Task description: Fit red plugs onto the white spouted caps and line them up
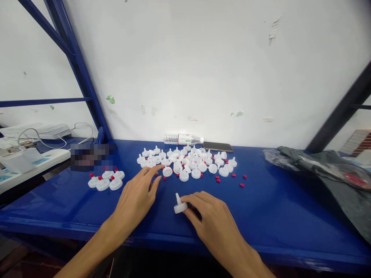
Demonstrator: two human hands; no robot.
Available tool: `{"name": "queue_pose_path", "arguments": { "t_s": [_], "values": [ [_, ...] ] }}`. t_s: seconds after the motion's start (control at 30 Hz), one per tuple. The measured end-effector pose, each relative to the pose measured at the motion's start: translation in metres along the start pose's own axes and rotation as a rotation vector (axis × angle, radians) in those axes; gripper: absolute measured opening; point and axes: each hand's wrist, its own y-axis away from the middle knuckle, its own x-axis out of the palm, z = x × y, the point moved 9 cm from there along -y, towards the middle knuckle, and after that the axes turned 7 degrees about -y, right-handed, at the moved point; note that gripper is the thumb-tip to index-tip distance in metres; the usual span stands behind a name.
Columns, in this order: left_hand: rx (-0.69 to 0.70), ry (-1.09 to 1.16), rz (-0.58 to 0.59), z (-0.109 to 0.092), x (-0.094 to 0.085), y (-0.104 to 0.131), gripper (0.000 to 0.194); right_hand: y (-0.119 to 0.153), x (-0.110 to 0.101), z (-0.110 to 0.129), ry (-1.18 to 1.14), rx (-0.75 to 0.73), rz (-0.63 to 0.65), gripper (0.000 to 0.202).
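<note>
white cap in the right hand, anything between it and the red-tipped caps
Yes: in this view the left hand lies across the line from the white cap, held in the right hand, to the red-tipped caps.

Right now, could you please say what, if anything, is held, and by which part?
The right hand holds a white cap by its base's edge; the left hand appears empty.

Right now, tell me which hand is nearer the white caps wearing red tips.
Left. The left hand is just right of the red-tipped caps, apart from them; the right hand is farther right, holding a bare-nozzled white cap.
</note>
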Motion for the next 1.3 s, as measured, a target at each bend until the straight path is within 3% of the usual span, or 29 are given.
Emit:
{"name": "queue_pose_path", "arguments": {
  "t_s": [0.17,0.3,0.5,0.67,0.83,0.9,1.1,1.3],
  "values": [
    [0.010,-0.144,0.019,0.024,0.004,-0.013,0.044,0.000,0.001,-0.001,-0.017,0.005,0.010,0.018],
    [0.109,-0.109,0.087,0.022,0.010,-0.021,0.033,0.002,0.003,-0.001,-0.027,0.003,0.027,0.018],
    [0.127,-0.078,0.065,0.019,0.009,-0.018,0.027,0.002,0.002,0.000,-0.036,-0.007,0.018,0.018],
    [0.107,-0.077,0.047,0.031,0.005,-0.015,0.032,0.001,0.003,0.000,-0.032,-0.004,0.028,0.017],
    [0.106,-0.034,0.032,0.025,-0.006,-0.007,0.038,0.002,0.003,0.000,-0.029,-0.015,0.031,0.018],
    [0.102,0.061,0.056,0.017,-0.011,-0.003,0.037,0.002,0.004,0.000,-0.023,-0.023,0.037,0.018],
    [-0.029,0.623,0.110,-0.007,-0.019,0.005,0.027,0.003,0.008,0.004,-0.033,-0.068,0.072,0.021],
    [-0.077,0.832,0.250,-0.027,0.001,0.014,0.023,0.003,0.008,0.009,-0.067,-0.102,0.085,0.025]
  ]
}}
